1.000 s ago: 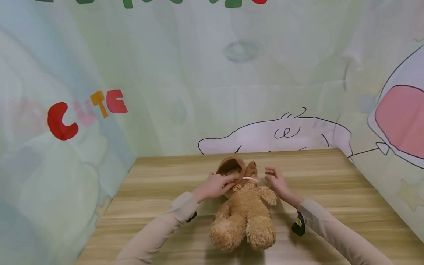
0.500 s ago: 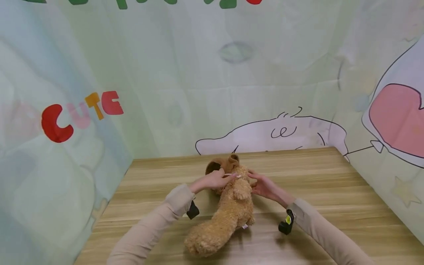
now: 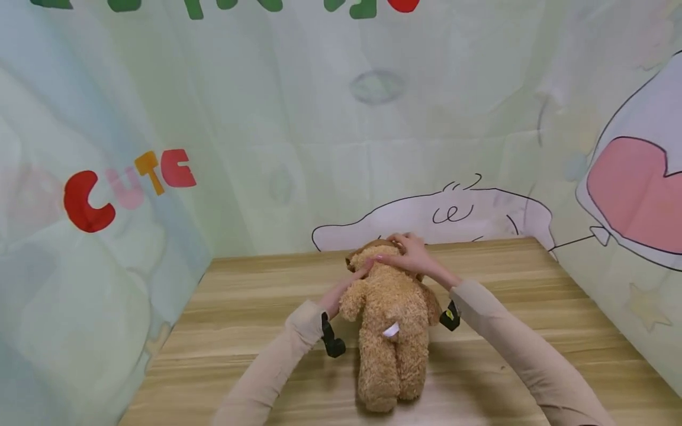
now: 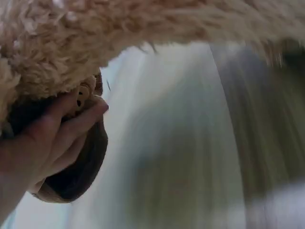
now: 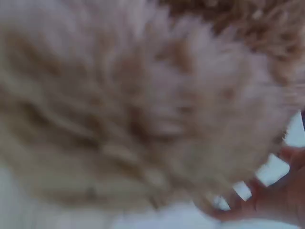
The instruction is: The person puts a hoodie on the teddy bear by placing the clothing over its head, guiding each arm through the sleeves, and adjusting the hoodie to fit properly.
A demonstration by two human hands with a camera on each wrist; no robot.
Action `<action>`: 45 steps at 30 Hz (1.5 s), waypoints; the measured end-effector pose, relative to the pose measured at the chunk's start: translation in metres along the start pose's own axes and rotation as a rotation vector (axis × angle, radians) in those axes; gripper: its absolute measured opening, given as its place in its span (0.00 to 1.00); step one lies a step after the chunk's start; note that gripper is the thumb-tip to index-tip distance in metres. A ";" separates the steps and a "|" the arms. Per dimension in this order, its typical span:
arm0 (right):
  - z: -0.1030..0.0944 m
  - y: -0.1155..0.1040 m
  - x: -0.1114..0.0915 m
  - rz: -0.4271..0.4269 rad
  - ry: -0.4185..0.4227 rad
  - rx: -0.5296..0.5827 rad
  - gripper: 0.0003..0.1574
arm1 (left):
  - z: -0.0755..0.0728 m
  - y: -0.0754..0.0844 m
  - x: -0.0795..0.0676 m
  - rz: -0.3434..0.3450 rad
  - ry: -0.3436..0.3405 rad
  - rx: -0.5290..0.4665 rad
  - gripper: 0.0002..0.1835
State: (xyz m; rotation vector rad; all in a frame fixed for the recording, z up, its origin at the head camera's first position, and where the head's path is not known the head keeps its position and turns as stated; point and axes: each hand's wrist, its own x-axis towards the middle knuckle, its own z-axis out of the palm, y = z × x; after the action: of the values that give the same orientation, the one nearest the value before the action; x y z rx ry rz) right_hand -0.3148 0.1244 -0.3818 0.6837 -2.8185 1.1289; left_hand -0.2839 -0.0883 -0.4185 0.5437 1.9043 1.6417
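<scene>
A tan plush teddy bear (image 3: 393, 296) lies back up on the table, head at the far end, a small white tag (image 3: 391, 330) low on its back. A brown cap (image 4: 97, 148) is on its head. My left hand (image 3: 334, 297) reaches under its neck from the left; in the left wrist view its fingers curl at the cap beside a round button (image 4: 83, 99). My right hand (image 3: 414, 258) grips the back of the head and the cap's edge, thumb across the neck. Blurred fur (image 5: 143, 109) fills most of the right wrist view. The bear's face is hidden.
The wood-grain table (image 3: 256, 307) ends at a printed cloth backdrop (image 3: 266, 195) behind, with cloth walls at left and right. Black wrist cameras (image 3: 333, 340) hang beneath both wrists, close to the bear.
The teddy bear has been rolled over from belly up to back up. My right hand, apart from it a second ago, has come onto its head; the left has slipped beneath the neck.
</scene>
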 end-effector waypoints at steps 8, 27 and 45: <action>0.029 0.054 -0.008 -0.055 -0.169 0.048 0.28 | -0.028 -0.073 0.044 -0.114 0.413 0.314 0.43; 0.046 0.051 -0.006 -0.152 -0.048 -0.073 0.15 | -0.010 -0.037 0.057 0.206 0.348 0.630 0.12; 0.042 0.059 -0.014 -0.162 0.021 -0.128 0.29 | 0.007 0.008 0.059 -0.068 0.338 1.049 0.25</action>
State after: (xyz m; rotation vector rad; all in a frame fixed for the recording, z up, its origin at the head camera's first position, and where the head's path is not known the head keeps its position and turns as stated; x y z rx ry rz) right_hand -0.3210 0.1395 -0.4540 0.8645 -2.7295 0.9167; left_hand -0.3246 -0.0442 -0.4207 0.5855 2.9400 0.5840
